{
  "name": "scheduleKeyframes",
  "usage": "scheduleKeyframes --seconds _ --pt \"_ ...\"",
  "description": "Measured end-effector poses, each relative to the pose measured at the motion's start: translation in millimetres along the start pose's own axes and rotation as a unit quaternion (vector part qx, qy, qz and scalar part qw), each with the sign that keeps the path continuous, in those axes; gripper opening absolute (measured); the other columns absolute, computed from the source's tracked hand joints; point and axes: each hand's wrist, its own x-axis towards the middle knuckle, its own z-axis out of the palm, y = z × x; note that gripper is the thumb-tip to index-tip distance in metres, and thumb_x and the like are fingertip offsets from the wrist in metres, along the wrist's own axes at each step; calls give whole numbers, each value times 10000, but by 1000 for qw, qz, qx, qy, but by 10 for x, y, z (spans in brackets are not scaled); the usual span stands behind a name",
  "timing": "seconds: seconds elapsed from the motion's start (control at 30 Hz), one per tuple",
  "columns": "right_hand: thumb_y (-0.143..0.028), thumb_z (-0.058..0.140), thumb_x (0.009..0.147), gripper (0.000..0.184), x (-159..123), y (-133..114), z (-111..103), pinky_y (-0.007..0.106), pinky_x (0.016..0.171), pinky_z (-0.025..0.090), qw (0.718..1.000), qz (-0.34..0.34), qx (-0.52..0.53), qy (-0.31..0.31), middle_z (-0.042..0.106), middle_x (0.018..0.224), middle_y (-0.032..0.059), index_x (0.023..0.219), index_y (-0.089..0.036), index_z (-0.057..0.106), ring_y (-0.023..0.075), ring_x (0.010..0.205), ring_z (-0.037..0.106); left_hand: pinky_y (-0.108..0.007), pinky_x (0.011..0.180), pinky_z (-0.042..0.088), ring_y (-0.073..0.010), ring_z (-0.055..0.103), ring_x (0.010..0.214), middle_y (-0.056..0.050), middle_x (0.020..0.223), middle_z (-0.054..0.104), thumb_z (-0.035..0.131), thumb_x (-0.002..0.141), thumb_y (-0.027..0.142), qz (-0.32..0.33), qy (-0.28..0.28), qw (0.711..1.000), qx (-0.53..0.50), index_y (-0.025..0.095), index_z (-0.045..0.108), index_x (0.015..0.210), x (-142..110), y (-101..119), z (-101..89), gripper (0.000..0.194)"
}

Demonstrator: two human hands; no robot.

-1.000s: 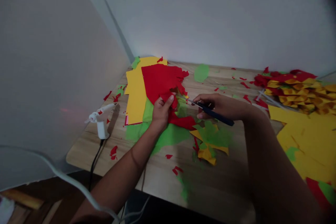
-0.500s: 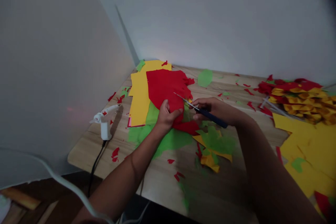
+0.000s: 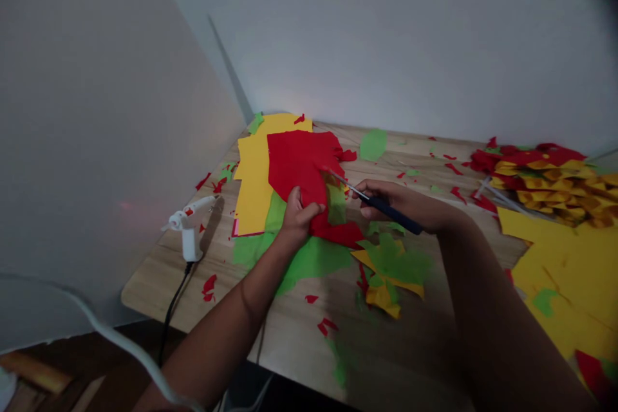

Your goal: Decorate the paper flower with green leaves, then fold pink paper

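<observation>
Two hands work near the desk's far left corner: the left hand pinches the red paper, and the right hand grasps the scissors, blades touching that paper.

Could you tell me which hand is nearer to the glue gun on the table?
Left. The left hand grips the red paper just right of the glue gun; the right hand, holding scissors, is farther right.
</observation>
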Motion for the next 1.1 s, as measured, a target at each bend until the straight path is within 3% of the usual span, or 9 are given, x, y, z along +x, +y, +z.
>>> scheduleKeyframes --seconds 0.2,0.4,0.6,0.93,1.1 --pt "-584 669 794 400 35 22 23 257 603 412 998 5 -13 -63 563 739 -7 902 -200 635 145 674 503 -207 490 358 -65 408 493 79 602 486 699 534 250 7 -27 1000 10 217 439 744 19 -58 -50 336" --pt "-557 757 707 447 132 32 100 246 564 357 999 16 38 -4 508 679 -37 904 -163 682 107 604 437 -211 528 419 -75 470 516 61 618 564 708 515 215 8 -30 999 -22 197 493 741 23 -59 -43 313" --pt "-510 798 653 457 156 93 141 231 518 304 995 28 91 4 466 615 -60 945 -161 751 87 551 387 -215 504 421 -91 512 493 50 620 601 682 505 199 -18 -53 997 -52 186 519 770 -4 -28 -16 311" --pt "-490 823 629 502 205 220 178 219 479 345 994 35 94 35 522 593 -48 1051 -220 801 99 528 436 -222 463 397 -104 510 441 41 534 573 644 526 205 -31 -88 995 -37 193 472 709 -8 -21 -29 251" --pt "-478 828 618 461 220 246 166 218 481 300 996 32 64 55 492 592 -57 1008 -231 814 82 527 365 -246 492 431 -108 522 443 58 541 538 646 533 219 -47 -99 993 -33 200 443 743 -3 -23 -56 293"
